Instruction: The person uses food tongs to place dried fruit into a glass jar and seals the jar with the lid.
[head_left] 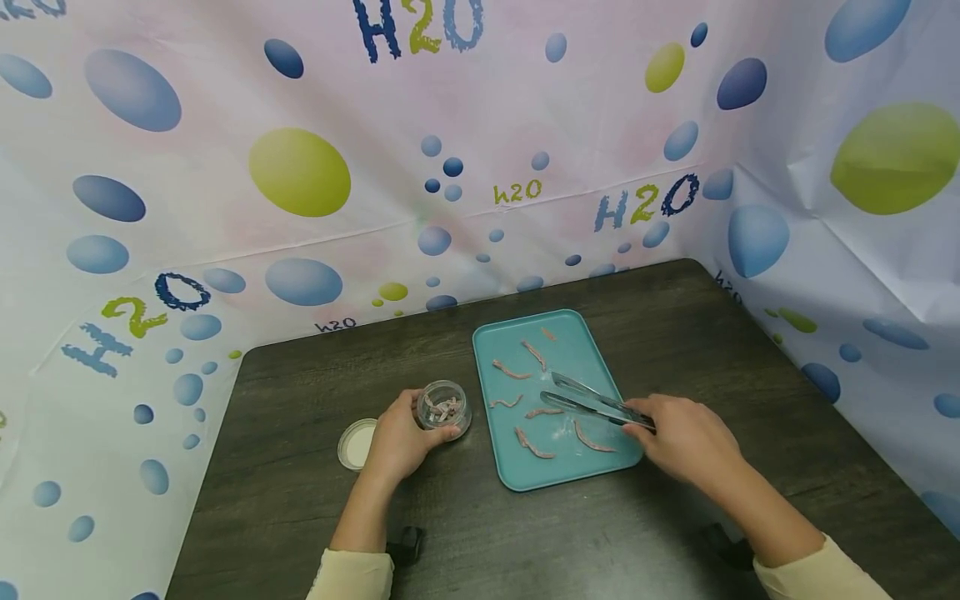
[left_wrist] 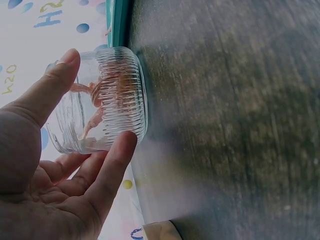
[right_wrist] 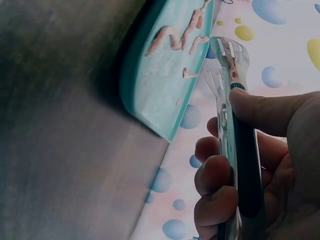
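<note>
My left hand (head_left: 401, 437) grips a small clear glass jar (left_wrist: 120, 100) with ribbed sides, thumb on one side and fingers on the other. Pale pink strips of what looks like dough or meat lie inside the uncovered jar. In my right hand (head_left: 686, 437) is a pair of metal tongs (head_left: 585, 408) with dark handles, their arms spread apart over the turquoise tray (head_left: 502, 342). No strip shows between the tong tips in the head view. Several thin pinkish strips (head_left: 528, 444) lie scattered on the tray, one of them just under the lower tong arm.
A round lid (head_left: 358, 443) with a cream face lies left of my left hand, partly behind it. Everything stands on a dark wood-grain table (head_left: 300, 500). A printed sheet (head_left: 480, 108) with coloured ovals hangs behind the table and along its right side.
</note>
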